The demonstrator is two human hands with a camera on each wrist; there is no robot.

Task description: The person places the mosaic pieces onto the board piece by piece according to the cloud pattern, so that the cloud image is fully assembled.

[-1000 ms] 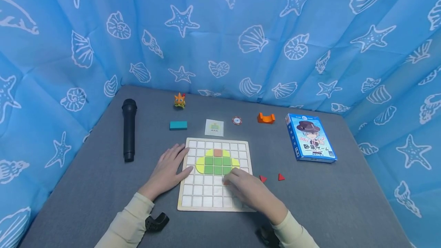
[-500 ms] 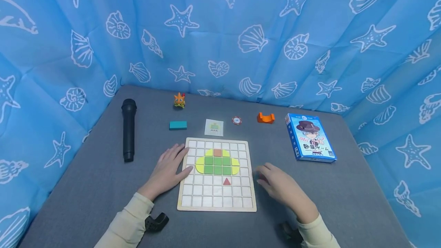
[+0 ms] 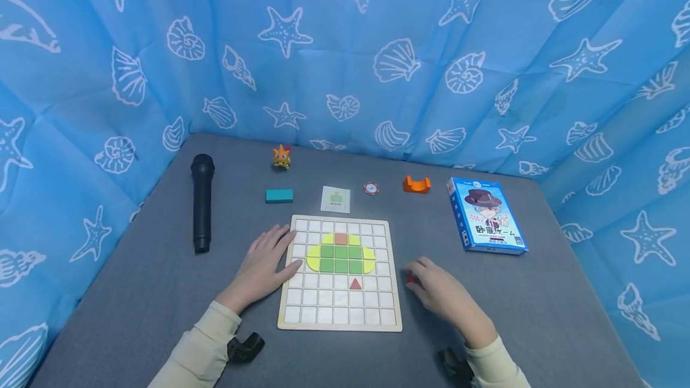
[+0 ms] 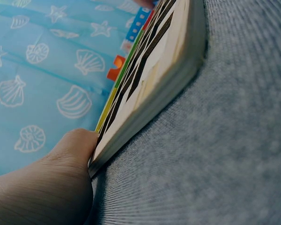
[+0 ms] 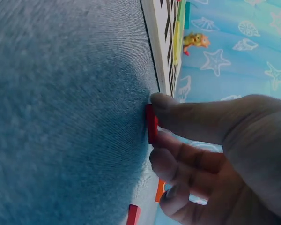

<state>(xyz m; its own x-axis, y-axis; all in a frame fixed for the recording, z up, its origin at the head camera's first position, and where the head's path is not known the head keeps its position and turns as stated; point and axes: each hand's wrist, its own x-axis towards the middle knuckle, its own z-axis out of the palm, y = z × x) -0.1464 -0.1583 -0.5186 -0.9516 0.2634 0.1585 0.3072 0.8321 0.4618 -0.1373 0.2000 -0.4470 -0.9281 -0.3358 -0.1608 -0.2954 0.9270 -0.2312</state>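
A wooden grid board (image 3: 339,326) lies flat on the table. Its middle carries green squares (image 3: 341,258), yellow curved pieces (image 3: 313,259), a salmon square (image 3: 341,238) and, lower down, a red triangle (image 3: 355,284). Fingers spread, my left hand (image 3: 261,268) rests along the board's left edge, its thumb over the rim. Just right of the board, my right hand (image 3: 447,295) pinches another red triangle piece (image 5: 151,124) between thumb and fingers, close over the cloth. A further red piece (image 5: 133,214) lies nearby in the right wrist view, hidden under the hand from above.
Behind the board lie a pattern card (image 3: 335,199), a teal block (image 3: 279,196), a poker chip (image 3: 371,188), an orange holder (image 3: 417,185) and a small figurine (image 3: 281,157). A black microphone (image 3: 202,203) is at left, a blue game box (image 3: 487,215) at right.
My right hand has left the board, where a red triangle now shows, and moved right to the loose red pieces on the table. The left hand stays put.
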